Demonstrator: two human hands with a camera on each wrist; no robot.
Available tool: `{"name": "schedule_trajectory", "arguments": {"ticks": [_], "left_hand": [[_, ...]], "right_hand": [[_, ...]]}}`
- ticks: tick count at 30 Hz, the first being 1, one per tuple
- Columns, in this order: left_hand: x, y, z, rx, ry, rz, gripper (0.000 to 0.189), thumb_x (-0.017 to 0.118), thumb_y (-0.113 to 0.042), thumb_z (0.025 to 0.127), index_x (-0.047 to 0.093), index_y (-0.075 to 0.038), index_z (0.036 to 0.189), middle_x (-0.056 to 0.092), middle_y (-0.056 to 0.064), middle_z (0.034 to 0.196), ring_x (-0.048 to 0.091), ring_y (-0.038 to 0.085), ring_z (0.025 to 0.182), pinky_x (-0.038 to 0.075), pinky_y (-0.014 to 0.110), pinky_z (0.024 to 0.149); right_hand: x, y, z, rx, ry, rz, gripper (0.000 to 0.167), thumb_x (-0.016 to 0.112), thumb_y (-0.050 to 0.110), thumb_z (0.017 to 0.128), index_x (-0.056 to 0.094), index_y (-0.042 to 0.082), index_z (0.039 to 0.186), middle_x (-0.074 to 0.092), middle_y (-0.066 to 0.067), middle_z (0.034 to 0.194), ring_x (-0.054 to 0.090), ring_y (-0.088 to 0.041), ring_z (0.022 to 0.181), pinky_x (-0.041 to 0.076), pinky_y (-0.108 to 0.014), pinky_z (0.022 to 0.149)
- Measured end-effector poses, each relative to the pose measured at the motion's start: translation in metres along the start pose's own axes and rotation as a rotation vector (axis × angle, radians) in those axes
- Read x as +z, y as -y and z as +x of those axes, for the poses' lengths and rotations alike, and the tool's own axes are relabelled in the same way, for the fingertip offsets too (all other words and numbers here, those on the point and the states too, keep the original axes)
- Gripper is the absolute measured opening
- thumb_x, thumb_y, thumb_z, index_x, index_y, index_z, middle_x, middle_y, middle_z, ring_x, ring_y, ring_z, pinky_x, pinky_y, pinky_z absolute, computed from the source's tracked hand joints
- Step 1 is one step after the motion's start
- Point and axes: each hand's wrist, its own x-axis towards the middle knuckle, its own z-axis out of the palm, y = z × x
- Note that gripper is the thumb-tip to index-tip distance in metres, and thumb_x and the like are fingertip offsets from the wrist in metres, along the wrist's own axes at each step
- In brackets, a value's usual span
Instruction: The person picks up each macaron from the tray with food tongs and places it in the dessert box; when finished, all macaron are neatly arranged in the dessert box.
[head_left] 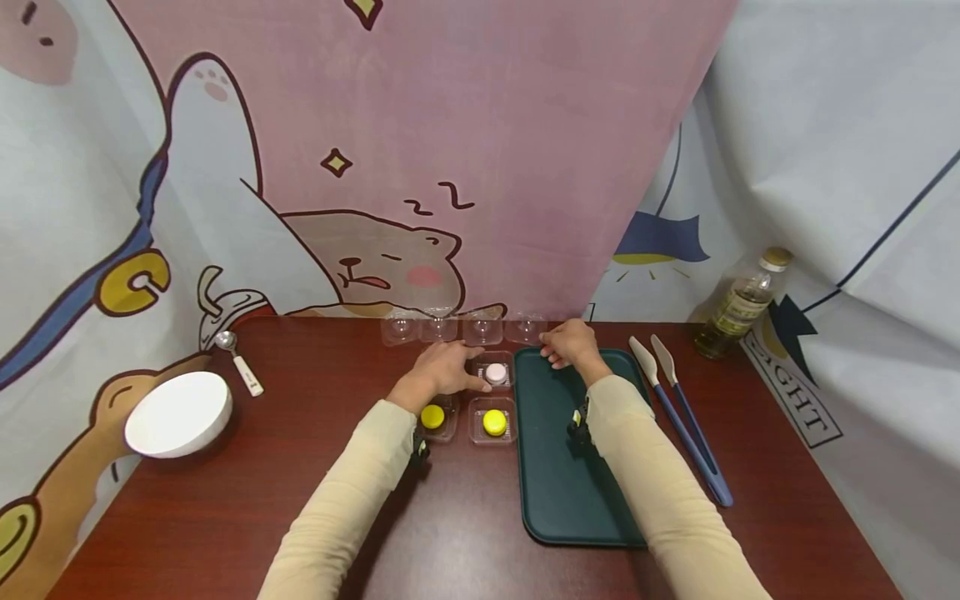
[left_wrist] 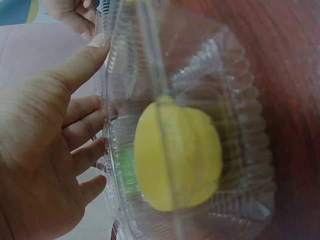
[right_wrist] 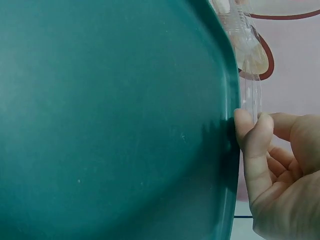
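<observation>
Clear plastic boxes [head_left: 492, 440] stand mid-table with round macarons in them. Yellow macarons [head_left: 495, 422] sit in the front ones and a pale pink macaron [head_left: 496, 373] in one behind. Over the back boxes, my left hand [head_left: 442, 369] spreads its fingers, touching a box side in the left wrist view. Beyond a yellow macaron [left_wrist: 177, 155] there, something green [left_wrist: 129, 170] shows through the plastic. At the tray's far edge, my right hand [head_left: 572, 343] pinches the rim of a clear plastic lid [head_left: 527, 327] between thumb and forefinger.
More clear domed lids [head_left: 438, 327] line the table's back edge. A dark green tray [head_left: 551, 500] lies under the right forearm, with blue-handled tongs [head_left: 693, 433] beside it. An oil bottle [head_left: 742, 308] stands back right; a white bowl [head_left: 180, 415] and a scoop [head_left: 240, 364] lie left.
</observation>
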Motion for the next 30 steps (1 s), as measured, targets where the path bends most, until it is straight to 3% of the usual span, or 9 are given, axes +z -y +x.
{"name": "schedule_trajectory", "arguments": {"ticks": [13, 30], "left_hand": [[-0.0004, -0.0005, -0.0011, 0.011, -0.012, 0.008, 0.077, 0.077, -0.058, 0.083, 0.054, -0.026, 0.149, 0.059, 0.004, 0.147, 0.056, 0.032, 0.134, 0.045, 0.048, 0.111], [-0.0014, -0.0004, -0.0011, 0.008, -0.005, 0.013, 0.077, 0.077, -0.058, 0.084, 0.052, -0.026, 0.15, 0.057, 0.008, 0.149, 0.054, 0.033, 0.135, 0.043, 0.048, 0.112]], "right_hand": [[0.0045, 0.0031, -0.0032, 0.032, 0.027, 0.103, 0.033, 0.061, 0.02, 0.102, 0.068, -0.011, 0.112, 0.074, -0.013, 0.076, 0.068, -0.013, 0.054, 0.063, -0.033, 0.062], [0.006, -0.0012, 0.0033, 0.029, -0.014, 0.162, 0.031, 0.061, 0.015, 0.101, 0.067, -0.01, 0.119, 0.071, -0.007, 0.072, 0.069, -0.011, 0.054, 0.063, -0.032, 0.062]]}}
